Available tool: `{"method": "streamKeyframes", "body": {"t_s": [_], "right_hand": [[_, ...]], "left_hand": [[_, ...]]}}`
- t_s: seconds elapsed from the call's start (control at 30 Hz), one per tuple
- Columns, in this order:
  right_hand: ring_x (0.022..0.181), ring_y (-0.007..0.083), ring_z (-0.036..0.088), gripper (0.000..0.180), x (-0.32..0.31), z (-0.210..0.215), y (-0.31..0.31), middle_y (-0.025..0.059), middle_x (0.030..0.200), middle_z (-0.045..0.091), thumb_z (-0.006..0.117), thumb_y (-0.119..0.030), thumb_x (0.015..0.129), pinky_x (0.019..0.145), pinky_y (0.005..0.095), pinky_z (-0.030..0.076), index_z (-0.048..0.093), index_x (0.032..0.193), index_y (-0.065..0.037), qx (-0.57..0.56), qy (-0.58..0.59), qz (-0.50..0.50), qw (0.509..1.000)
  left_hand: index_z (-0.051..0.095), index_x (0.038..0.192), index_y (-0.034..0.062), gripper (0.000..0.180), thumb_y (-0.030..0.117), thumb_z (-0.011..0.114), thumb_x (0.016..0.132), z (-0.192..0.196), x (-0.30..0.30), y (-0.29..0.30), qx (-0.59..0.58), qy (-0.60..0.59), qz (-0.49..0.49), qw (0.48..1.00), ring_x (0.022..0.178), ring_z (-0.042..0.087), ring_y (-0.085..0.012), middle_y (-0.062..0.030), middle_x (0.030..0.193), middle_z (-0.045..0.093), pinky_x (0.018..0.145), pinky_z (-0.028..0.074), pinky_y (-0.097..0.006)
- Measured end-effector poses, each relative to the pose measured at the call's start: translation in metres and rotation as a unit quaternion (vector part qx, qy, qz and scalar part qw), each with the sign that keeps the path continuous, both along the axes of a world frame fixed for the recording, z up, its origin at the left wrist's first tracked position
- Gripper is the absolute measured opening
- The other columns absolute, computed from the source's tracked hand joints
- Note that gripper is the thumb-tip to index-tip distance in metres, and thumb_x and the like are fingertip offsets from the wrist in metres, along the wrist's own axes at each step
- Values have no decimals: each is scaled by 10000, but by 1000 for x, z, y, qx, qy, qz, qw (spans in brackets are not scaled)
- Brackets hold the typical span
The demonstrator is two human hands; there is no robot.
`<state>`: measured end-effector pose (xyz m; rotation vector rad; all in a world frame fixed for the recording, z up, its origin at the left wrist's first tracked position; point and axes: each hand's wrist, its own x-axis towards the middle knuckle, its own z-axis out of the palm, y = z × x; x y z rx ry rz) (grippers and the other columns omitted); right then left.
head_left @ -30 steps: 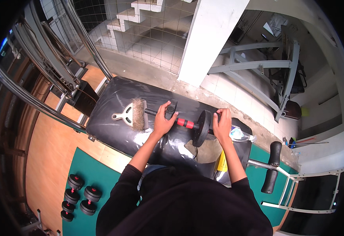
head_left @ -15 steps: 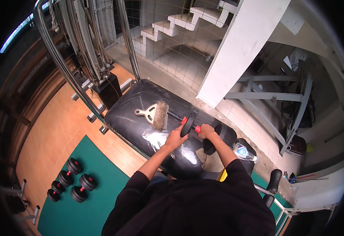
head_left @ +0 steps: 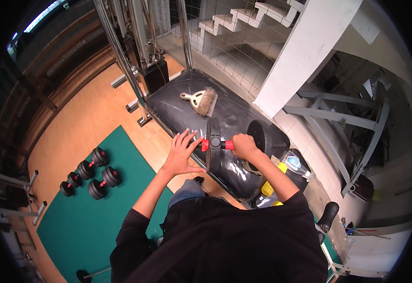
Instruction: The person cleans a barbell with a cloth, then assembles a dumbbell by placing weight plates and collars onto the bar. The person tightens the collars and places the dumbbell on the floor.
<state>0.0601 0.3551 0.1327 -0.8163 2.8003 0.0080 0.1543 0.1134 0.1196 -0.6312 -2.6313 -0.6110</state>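
My right hand [head_left: 245, 146] is closed around the handle of an adjustable dumbbell [head_left: 212, 158] with black plates and red fittings. The dumbbell is held crosswise over a black padded bench [head_left: 168, 96]; one plate sits left of the hand and another to its right, with the threaded bar end sticking out beyond. My left hand [head_left: 182, 153] has its fingers spread around the left bar end, beside a red collar [head_left: 205, 145]. Fingertips come close to the collar and plate; whether they touch cannot be told. A hand brush [head_left: 207, 101] with a dustpan lies on the bench beyond.
Several black dumbbells [head_left: 106, 179] rest on a green mat [head_left: 125, 160] at left. Clear plastic bottles [head_left: 296, 164] and a yellow-capped container [head_left: 267, 188] are by the bench's right end. A cable machine [head_left: 140, 47] stands behind; a white pillar [head_left: 305, 61] rises at the back right.
The dumbbell has come nearer and turned more crosswise, still in my right hand. My left hand has moved off the plate to the left, its fingers spreading. The whole view has shifted.
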Motion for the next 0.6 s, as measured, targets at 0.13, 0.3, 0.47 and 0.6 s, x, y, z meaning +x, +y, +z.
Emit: {"method": "streamKeyframes", "body": {"t_s": [0.13,0.3,0.47,0.6], "right_hand": [[770,327,659,158,30,-14,-43,175,795,660,658,-103,668,695,419,525,663,816,-47,-1,-23,120,993],[806,342,649,202,56,-47,-113,179,822,657,669,-124,682,724,431,520,653,865,-41,-17,-96,237,967],[861,340,639,249,91,-83,-183,182,864,653,685,-144,678,754,417,515,641,900,-39,31,-158,362,918],[891,336,633,287,124,-108,-235,178,891,652,698,-169,678,782,418,509,629,921,-30,78,-196,419,883]], "left_hand": [[493,1270,197,517,84,585,774,-63,66,-19,-59,6,178,982,1298,346,-259,-56,1321,464,1022,309,-464],[531,1234,229,518,13,557,763,-63,134,-46,-91,-11,364,927,1336,274,-334,-62,1414,371,1025,264,-560],[544,1219,199,477,16,543,778,-99,215,-82,-57,-93,421,901,1355,218,-370,-100,1436,330,1050,202,-609],[568,1189,195,448,25,545,776,-120,266,-90,-48,-164,510,843,1364,158,-407,-130,1460,273,1014,146,-690]]}}
